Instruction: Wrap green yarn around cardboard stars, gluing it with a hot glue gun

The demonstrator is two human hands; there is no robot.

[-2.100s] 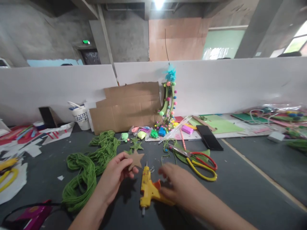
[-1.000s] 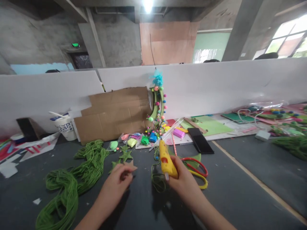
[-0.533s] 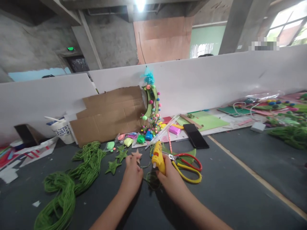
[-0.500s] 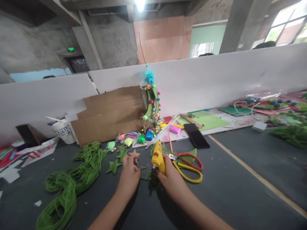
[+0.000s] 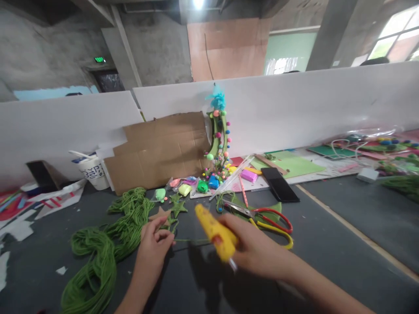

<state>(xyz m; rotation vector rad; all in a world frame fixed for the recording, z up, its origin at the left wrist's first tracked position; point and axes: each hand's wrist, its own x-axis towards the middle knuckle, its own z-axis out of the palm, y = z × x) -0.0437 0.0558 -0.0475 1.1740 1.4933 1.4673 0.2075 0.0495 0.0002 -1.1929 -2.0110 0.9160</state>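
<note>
My right hand [image 5: 253, 244] is wrapped round a yellow hot glue gun [image 5: 212, 229], raised over the dark table and tilted, with a clear glue stick jutting from its near end. On the left, my left hand [image 5: 155, 242] is closed with its fingers curled on a brown cardboard star [image 5: 161, 213], partly covered by the fingers. A thin strand of green yarn [image 5: 193, 240] runs from its fingertips toward the glue gun. Beyond it lie green yarn-covered stars [image 5: 178, 207]. Red-and-yellow-handled scissors [image 5: 258, 213] rest open past my right hand.
A large hank of green yarn [image 5: 94, 261] lies at left. Behind stand a cardboard sheet [image 5: 163, 148], a paper cup [image 5: 93, 172] and a pompom-decorated green crescent [image 5: 216, 139]. Packets of coloured clay [image 5: 203, 186] and a black phone [image 5: 279, 184] lie farther back.
My right hand has swung the glue gun right and turned it, its rear now toward me. My left hand has shifted left with the cardboard star, and a yarn strand now stretches between the hands.
</note>
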